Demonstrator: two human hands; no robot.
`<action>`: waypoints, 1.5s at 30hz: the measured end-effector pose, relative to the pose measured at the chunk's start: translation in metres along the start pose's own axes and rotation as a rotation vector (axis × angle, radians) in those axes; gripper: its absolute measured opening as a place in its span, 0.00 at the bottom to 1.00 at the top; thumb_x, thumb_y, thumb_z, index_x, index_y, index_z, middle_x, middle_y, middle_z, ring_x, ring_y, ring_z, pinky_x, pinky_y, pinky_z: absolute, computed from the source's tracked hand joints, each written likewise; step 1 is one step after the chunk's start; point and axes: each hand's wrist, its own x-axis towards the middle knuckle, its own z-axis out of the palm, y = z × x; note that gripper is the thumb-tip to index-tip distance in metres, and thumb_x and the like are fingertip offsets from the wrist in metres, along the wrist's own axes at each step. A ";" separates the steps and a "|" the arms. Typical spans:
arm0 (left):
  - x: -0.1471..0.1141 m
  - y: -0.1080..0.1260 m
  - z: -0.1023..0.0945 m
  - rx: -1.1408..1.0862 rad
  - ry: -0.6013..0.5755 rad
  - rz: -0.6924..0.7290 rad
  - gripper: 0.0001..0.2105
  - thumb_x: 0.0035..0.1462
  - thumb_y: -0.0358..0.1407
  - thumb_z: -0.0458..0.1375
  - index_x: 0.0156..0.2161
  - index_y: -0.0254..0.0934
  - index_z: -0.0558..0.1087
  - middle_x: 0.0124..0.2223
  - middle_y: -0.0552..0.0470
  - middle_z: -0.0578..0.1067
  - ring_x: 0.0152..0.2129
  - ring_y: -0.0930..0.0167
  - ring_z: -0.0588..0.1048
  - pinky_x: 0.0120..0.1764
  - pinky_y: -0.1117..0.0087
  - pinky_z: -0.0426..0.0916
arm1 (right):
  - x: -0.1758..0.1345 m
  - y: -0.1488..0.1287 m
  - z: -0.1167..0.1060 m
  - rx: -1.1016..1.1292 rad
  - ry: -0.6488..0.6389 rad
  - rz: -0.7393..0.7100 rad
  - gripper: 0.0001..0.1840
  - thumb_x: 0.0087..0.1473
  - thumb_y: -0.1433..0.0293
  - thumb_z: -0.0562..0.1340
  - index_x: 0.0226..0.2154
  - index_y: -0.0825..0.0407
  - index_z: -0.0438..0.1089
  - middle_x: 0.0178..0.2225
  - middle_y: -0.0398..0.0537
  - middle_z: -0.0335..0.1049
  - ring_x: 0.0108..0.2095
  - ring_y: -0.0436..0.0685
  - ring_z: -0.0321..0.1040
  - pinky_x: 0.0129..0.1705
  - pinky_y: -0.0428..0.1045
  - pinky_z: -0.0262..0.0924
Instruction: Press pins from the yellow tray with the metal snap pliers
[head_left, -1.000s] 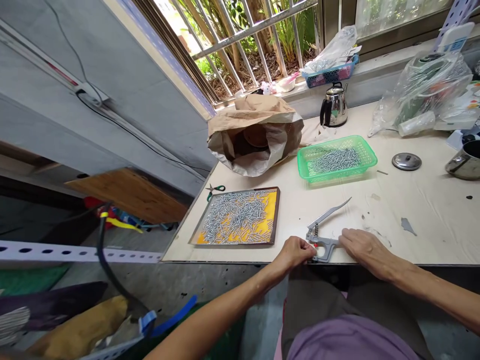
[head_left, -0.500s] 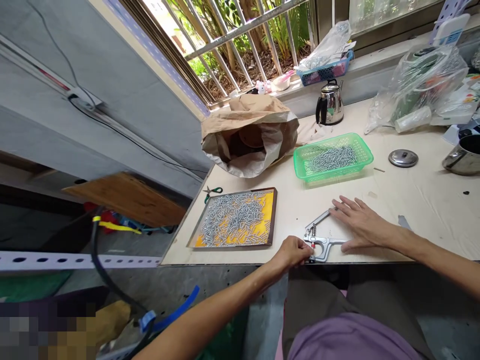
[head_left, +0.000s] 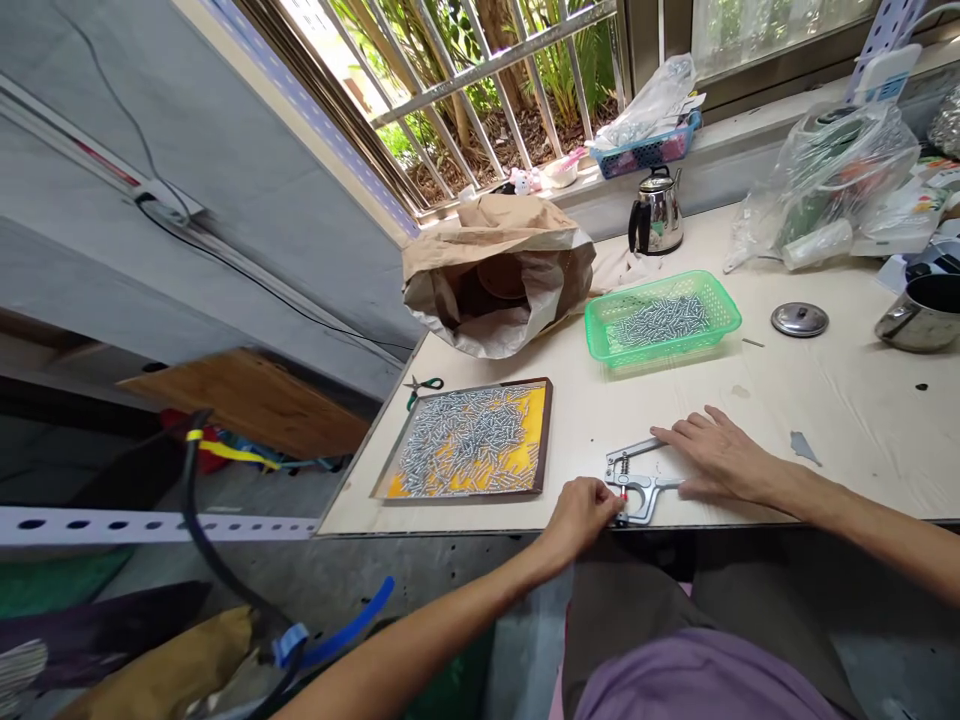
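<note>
Silver hand press pliers [head_left: 646, 484] with a spring and a red-marked pin lie at the table's front edge. My right hand [head_left: 724, 460] is on their two handles, fingers over the raised upper lever and thumb by the lower handle. At the jaw end, my left hand [head_left: 583, 512] pinches with thumb and forefinger; what lies between the fingertips is too small to make out. Left of it stands a shallow tray [head_left: 547, 436] with a yellow bottom, covered with small silver metal pins [head_left: 469, 430]. Farther back, a green plastic basket [head_left: 596, 345] holds more small metal pieces [head_left: 664, 320].
Green-handled scissors [head_left: 427, 384] lie behind the tray. A brown paper bag [head_left: 495, 240] gapes open at the back left. Beyond the basket are a steel kettle [head_left: 657, 215], a round lid [head_left: 799, 319] and a steel pot [head_left: 922, 318]. A grey scrap [head_left: 804, 447] lies near my right forearm.
The upper lever of the pliers has tilted down a little under my right hand, whose fingers have drawn in. My left hand stays at the jaw.
</note>
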 end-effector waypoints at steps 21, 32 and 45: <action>0.049 0.046 0.019 0.443 0.148 0.670 0.04 0.60 0.34 0.54 0.39 0.37 0.69 0.38 0.49 0.71 0.39 0.65 0.67 0.42 0.64 0.66 | -0.007 0.002 0.019 -0.077 0.107 0.041 0.04 0.56 0.72 0.59 0.29 0.52 0.67 0.30 0.47 0.67 0.32 0.55 0.63 0.35 0.49 0.57; 0.026 0.037 0.060 0.431 0.401 0.765 0.13 0.60 0.29 0.51 0.51 0.34 0.63 0.56 0.39 0.66 0.53 0.61 0.65 0.54 0.57 0.62 | 0.006 0.051 0.025 0.013 0.138 0.045 0.16 0.58 0.65 0.55 0.46 0.53 0.68 0.40 0.54 0.70 0.39 0.59 0.64 0.42 0.54 0.60; -0.001 0.042 0.077 0.132 0.438 0.932 0.12 0.63 0.35 0.49 0.48 0.34 0.68 0.44 0.43 0.75 0.44 0.64 0.72 0.50 0.61 0.68 | 0.055 -0.009 -0.003 -0.058 0.038 -0.226 0.13 0.57 0.72 0.56 0.41 0.45 0.72 0.45 0.51 0.68 0.45 0.58 0.61 0.40 0.51 0.58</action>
